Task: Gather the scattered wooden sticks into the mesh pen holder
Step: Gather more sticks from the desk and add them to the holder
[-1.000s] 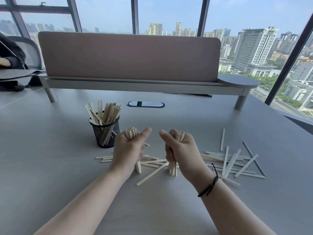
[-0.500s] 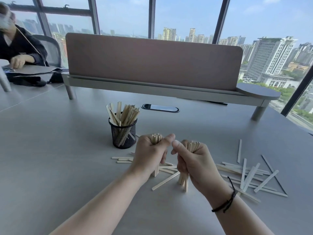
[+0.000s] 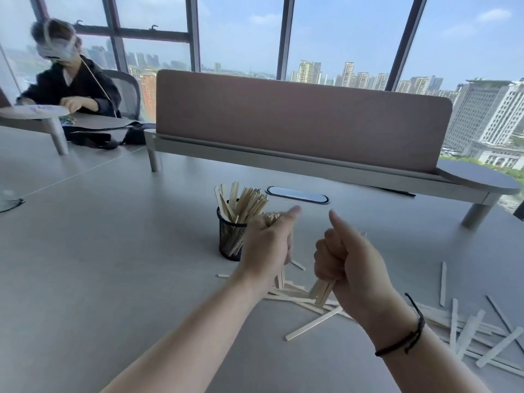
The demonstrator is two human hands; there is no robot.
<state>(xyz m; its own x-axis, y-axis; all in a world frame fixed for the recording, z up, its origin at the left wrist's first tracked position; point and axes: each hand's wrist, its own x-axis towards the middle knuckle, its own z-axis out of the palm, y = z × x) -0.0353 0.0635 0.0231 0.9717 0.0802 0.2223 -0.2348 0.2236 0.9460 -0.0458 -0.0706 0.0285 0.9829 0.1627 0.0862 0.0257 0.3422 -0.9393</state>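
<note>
Loose sticks (image 3: 313,324) lie scattered on the desk (image 3: 99,265) at five o'clock, under and beyond the right wrist. The right hand (image 3: 350,268), a dark band (image 3: 405,336) on its wrist, is fisted around a bundle (image 3: 321,290) of sticks held upright, thumb raised. At its nine o'clock the left hand (image 3: 266,245) grips a second bundle (image 3: 270,218) the same way, thumb out. Just beyond the left hand, at eleven o'clock, stands the holder (image 3: 231,239), already full of sticks. Behind it runs a divider (image 3: 297,117); at ten o'clock another person (image 3: 73,86) sits.
</note>
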